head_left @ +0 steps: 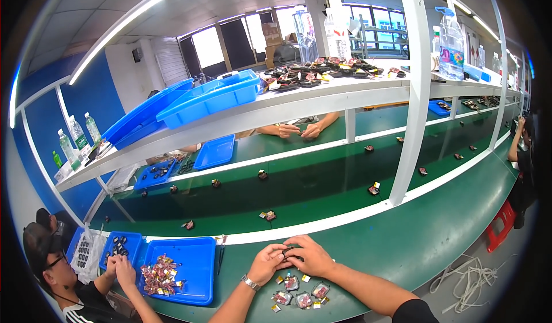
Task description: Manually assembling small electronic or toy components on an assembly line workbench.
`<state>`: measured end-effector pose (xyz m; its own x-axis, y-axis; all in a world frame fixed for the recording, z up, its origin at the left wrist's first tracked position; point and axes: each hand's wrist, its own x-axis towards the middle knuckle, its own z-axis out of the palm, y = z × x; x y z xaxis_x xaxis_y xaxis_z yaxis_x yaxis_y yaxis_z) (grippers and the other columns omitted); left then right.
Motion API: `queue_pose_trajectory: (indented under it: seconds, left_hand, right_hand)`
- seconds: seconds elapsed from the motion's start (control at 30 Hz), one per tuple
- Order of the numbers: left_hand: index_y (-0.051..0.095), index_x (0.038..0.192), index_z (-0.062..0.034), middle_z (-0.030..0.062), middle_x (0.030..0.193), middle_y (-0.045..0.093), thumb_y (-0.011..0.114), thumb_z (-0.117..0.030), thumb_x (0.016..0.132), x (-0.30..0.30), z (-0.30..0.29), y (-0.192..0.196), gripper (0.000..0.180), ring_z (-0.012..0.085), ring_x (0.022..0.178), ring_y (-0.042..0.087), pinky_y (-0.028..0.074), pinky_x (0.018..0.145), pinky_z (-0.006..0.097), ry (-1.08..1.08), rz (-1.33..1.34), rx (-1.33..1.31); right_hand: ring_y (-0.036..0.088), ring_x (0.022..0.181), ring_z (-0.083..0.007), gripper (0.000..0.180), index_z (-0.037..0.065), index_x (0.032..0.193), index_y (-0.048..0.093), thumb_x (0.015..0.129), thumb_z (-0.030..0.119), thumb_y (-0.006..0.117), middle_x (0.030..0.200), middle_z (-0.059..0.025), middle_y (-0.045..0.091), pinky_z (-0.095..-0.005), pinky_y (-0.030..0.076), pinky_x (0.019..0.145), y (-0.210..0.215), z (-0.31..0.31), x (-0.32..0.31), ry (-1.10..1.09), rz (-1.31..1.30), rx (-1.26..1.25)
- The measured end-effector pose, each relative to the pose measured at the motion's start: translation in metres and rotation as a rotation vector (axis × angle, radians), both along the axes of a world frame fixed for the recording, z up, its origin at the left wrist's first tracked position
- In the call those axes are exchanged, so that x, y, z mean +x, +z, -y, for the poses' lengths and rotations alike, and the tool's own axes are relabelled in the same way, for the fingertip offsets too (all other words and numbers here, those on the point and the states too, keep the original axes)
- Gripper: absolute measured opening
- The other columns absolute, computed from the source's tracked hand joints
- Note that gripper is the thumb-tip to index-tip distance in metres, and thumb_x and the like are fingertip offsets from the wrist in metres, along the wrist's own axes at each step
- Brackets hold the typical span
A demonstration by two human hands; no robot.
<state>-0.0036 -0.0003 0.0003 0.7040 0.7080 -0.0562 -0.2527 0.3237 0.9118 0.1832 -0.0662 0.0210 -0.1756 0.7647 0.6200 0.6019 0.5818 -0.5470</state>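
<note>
Both hands meet at the near edge of the green workbench. Left hand and right hand are drawn together, fingertips touching around a small dark component. The part sits between the 2 sets of fingertips, pinched from either side, held just above the bench surface. Too small to tell its exact shape; most of it is hidden by the fingers. A wristwatch shows on the left wrist.

Directly below the hands, nearer the person, lies a loose cluster of small packets with reddish and silvery wrapping, resting on the bench and apart from the grip.

Left of the hands: a blue tray holding a heap of similar small pieces, and a dark slim tool lying just beside the tray's right edge. A co-worker at lower left has both hands at that tray's left rim.

Beyond the white rail runs the green conveyor belt, with single small parts spaced along it. Blue bins stand on the upper shelf.
</note>
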Motion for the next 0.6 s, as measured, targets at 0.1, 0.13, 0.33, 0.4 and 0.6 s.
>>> queue_pose_trajectory:
  seconds: [0.1, 0.13, 0.33, 0.4, 0.6]
  left_hand:
    - [0.045, 0.121, 0.0028, 0.0174, 0.116, 0.06, 0.049, -0.003, 0.096, 0.001, 0.0, 0.0, 0.025, 0.0239, 0.106, 0.062, 0.054, 0.093, 0.037, 0.004, 0.029, 0.001]
    - [0.045, 0.121, 0.0029, 0.0173, 0.115, 0.06, 0.048, -0.003, 0.096, 0.001, 0.0, 0.001, 0.025, 0.024, 0.106, 0.062, 0.054, 0.093, 0.037, 0.008, 0.026, -0.004]
    - [0.047, 0.119, 0.0023, 0.0169, 0.111, 0.062, 0.051, -0.001, 0.095, 0.004, 0.002, -0.004, 0.025, 0.0244, 0.104, 0.063, 0.055, 0.091, 0.037, 0.066, -0.002, 0.021]
    - [0.048, 0.117, 0.0012, 0.016, 0.11, 0.063, 0.055, -0.003, 0.093, 0.003, 0.001, -0.007, 0.025, 0.0243, 0.103, 0.064, 0.055, 0.091, 0.038, 0.085, 0.027, 0.04]
    - [0.049, 0.115, 0.001, 0.0156, 0.111, 0.063, 0.056, -0.004, 0.093, 0.005, 0.002, -0.005, 0.023, 0.0235, 0.103, 0.064, 0.056, 0.09, 0.038, 0.085, 0.073, 0.021]
  right_hand:
    - [0.054, 0.11, -0.0268, 0.019, 0.009, 0.095, 0.071, 0.076, 0.008, 0.072, 0.114, -0.0064, 0.06, -0.0368, 0.047, 0.091, -0.002, -0.001, 0.001, -0.002, -0.034, -0.005]
    - [0.054, 0.11, -0.027, 0.021, 0.009, 0.096, 0.071, 0.075, 0.008, 0.072, 0.115, -0.0063, 0.061, -0.0368, 0.047, 0.091, -0.003, -0.001, 0.001, -0.016, -0.044, -0.016]
    - [0.052, 0.114, -0.0278, 0.02, 0.009, 0.095, 0.073, 0.075, 0.006, 0.071, 0.12, -0.0063, 0.06, -0.0371, 0.046, 0.094, -0.006, -0.003, -0.008, -0.035, -0.095, -0.051]
    - [0.052, 0.115, -0.0279, 0.019, 0.009, 0.093, 0.073, 0.074, 0.006, 0.071, 0.12, -0.0064, 0.06, -0.0373, 0.046, 0.095, -0.003, -0.002, -0.01, -0.026, -0.104, -0.019]
    - [0.051, 0.117, -0.0283, 0.018, 0.009, 0.091, 0.073, 0.073, 0.006, 0.07, 0.119, -0.0065, 0.061, -0.0379, 0.045, 0.097, 0.0, 0.002, -0.011, -0.129, -0.073, -0.012]
